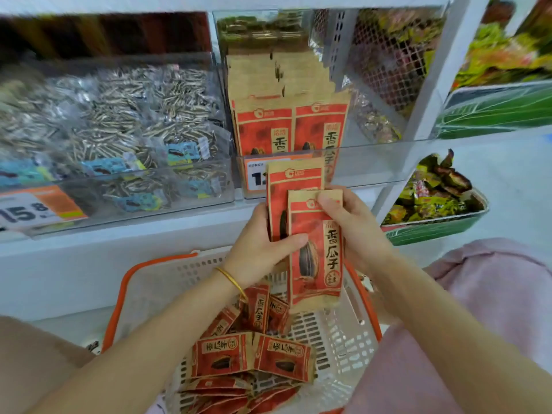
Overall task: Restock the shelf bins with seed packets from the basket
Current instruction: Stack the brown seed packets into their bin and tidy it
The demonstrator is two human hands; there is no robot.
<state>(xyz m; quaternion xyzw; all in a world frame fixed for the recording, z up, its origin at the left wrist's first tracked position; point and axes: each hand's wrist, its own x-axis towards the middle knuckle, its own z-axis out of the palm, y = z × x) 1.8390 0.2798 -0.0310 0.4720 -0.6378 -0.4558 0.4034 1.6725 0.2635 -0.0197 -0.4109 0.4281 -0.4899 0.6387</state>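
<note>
Head view: two seed packets [310, 222] held up before the clear shelf bin [367, 165].
Standing close, I see the left hand [263, 249] gripping both upright packets, thumb laid across the front packet [313, 273]. The right hand [349, 225] pinches that packet's top edge. The rear packet [294, 186] stands taller behind. Matching packets [263, 130] fill the bin in rows. Loose packets [280, 357] lie jumbled in the orange-rimmed basket [167, 273], near and below.

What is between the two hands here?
Two red seed packets, overlapping and upright, held between the left hand and right hand above the basket, per the head view.
</note>
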